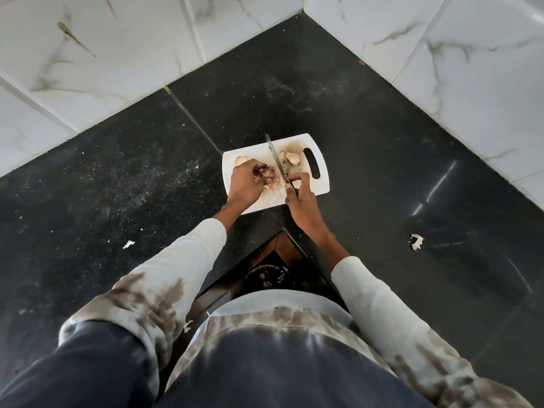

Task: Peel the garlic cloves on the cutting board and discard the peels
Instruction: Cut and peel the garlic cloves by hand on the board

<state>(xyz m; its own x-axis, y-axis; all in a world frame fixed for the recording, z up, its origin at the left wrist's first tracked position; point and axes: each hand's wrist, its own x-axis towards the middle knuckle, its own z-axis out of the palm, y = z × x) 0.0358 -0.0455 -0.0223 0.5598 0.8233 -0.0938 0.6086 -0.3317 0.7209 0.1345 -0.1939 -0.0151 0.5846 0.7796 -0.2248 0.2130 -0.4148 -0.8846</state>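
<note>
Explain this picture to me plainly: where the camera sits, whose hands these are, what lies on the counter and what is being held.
There is no machine here. The camera is worn on a person's head and looks down at their own hands. A white cutting board lies on a black counter in a tiled corner. The left hand holds garlic on the board. The right hand grips a knife, blade pointing away. More garlic cloves sit near the board's handle slot. A loose peel lies on the counter to the right.
</note>
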